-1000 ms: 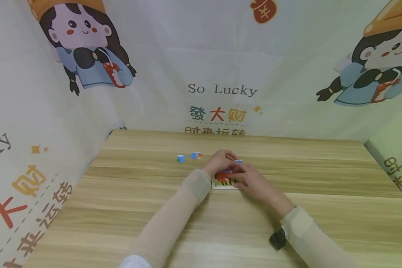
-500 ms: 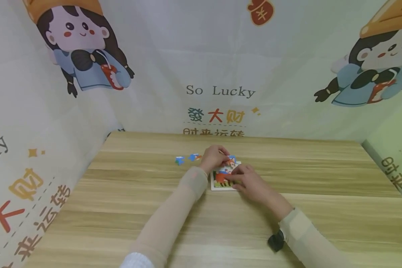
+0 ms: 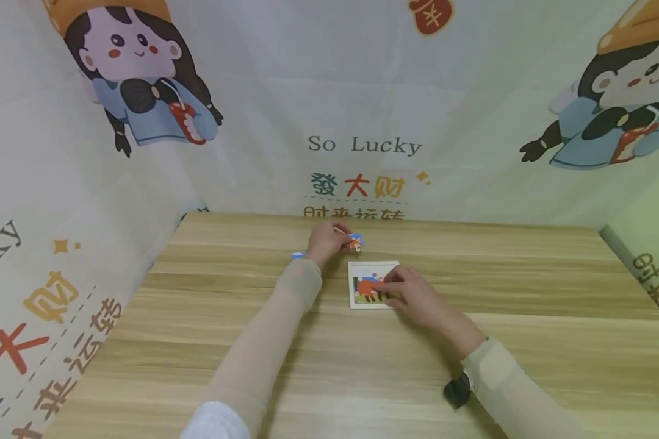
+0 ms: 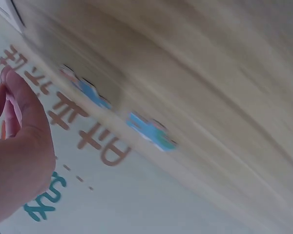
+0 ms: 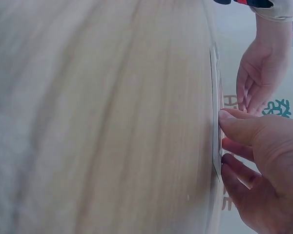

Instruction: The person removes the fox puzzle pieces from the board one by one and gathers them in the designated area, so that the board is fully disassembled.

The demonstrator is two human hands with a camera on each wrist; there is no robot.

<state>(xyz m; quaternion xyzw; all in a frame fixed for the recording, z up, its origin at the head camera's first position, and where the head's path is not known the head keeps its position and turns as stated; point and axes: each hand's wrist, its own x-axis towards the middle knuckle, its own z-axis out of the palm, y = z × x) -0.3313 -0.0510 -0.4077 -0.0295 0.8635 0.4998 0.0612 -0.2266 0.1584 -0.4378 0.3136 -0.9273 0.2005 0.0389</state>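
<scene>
My left hand point(image 3: 327, 242) pinches a jigsaw piece point(image 3: 356, 242) with blue and an orange fox-like figure on it, raised behind the puzzle board point(image 3: 355, 267). That board is a white-framed tray; its lower part carries a red and green picture, while the upper part is bare white. My right hand point(image 3: 421, 299) rests on the board's right side, its extended forefinger on the picture. From the right wrist, its fingertips point(image 5: 227, 116) show right at the board's thin edge. Two loose blue jigsaw pieces lie on the table in the left wrist view, one piece point(image 4: 90, 91) nearer the hand, the other piece point(image 4: 150, 131) beyond.
The wooden table point(image 3: 527, 280) ends at a printed cloth backdrop point(image 3: 362, 97). In the head view the left hand hides one loose piece and partly covers the other. A black device point(image 3: 457, 391) sits at the right wrist.
My left hand has lifted away from the board's top with the fox piece, moving left and toward the back. The bare upper part of the board now shows. My right hand has stayed put.
</scene>
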